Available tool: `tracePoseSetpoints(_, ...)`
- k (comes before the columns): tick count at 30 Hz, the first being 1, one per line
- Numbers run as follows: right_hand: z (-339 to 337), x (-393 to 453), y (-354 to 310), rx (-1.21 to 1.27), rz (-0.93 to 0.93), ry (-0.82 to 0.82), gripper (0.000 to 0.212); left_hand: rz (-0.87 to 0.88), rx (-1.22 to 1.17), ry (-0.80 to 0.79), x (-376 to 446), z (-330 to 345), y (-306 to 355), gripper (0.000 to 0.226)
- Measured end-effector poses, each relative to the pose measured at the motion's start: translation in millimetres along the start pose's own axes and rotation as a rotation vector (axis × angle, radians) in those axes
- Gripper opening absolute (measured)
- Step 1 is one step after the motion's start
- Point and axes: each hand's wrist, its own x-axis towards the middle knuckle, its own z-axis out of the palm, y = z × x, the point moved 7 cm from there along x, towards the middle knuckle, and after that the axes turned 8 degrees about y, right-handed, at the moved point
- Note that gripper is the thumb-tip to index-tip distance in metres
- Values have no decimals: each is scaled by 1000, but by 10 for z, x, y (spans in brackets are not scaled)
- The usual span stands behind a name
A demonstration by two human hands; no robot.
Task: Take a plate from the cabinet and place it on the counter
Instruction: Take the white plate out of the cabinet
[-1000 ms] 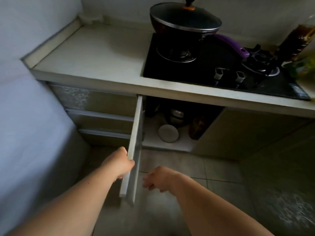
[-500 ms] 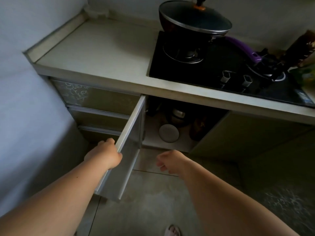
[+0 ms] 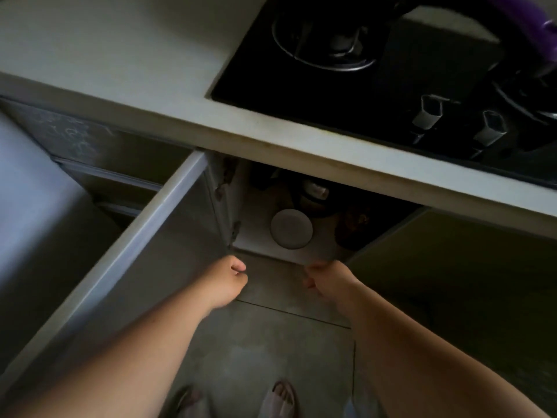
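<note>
Bare forearms, no sleeves; open-toed sandals (image 3: 278, 399) on feet.

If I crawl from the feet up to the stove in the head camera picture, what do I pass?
Sandalled feet → left hand and right hand, side by side → white plate in the cabinet → counter edge → stove knobs.

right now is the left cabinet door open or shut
Open. The cabinet door is swung out toward the camera, and the white plate shows on the shelf inside. Neither hand touches it.
</note>
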Motion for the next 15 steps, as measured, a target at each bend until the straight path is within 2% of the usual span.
tracePoseSetpoints(4, 127, 662, 305, 60, 66, 31, 24, -75, -74, -21, 556, 458, -248, 25)
tracePoseSetpoints(15, 1019, 2536, 1146, 285, 164, 91, 28, -51, -146, -19, 2190, 1569, -906, 12)
